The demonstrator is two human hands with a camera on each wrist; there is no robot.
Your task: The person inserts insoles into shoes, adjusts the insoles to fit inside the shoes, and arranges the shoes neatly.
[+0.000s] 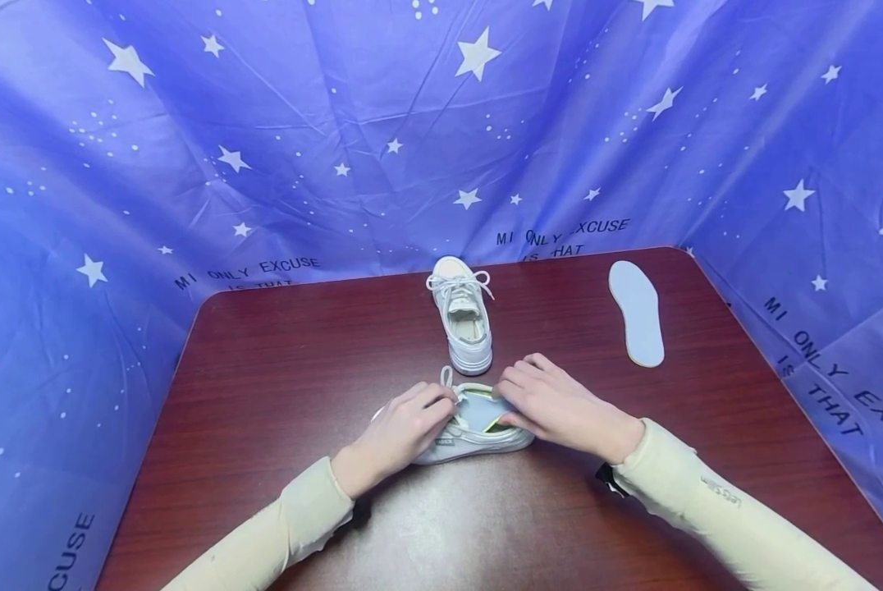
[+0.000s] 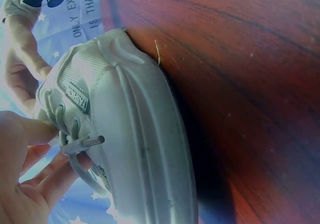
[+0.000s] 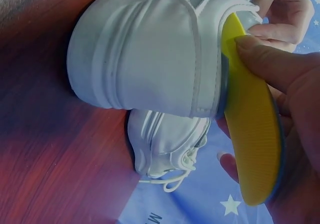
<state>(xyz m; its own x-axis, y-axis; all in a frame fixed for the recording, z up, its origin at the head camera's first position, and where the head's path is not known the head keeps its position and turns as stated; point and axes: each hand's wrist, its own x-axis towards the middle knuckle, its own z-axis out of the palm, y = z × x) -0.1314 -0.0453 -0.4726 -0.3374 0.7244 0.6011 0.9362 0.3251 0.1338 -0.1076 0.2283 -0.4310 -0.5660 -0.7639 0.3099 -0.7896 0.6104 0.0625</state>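
A white lace-up sneaker [image 1: 474,447] lies sideways before me, toe to the left. My left hand [image 1: 408,423] grips it near the laces and tongue, thumb and fingertips at the opening's front edge. With thumb and fingers, my right hand [image 1: 548,402] pinches an insole [image 3: 252,129] at the heel end of the shoe. This insole is yellow underneath and grey on top. Its front part lies inside the shoe, while the rear stands out past the collar in the right wrist view. The insole's front tip is hidden within the shoe.
Behind the first shoe stands a second white sneaker [image 1: 464,316], toe pointing away, its lace tied in a bow. Another pale grey insole [image 1: 637,316] lies flat at the table's back right. Blue star-printed cloth [image 1: 353,123] hangs around the dark red table [image 1: 286,353].
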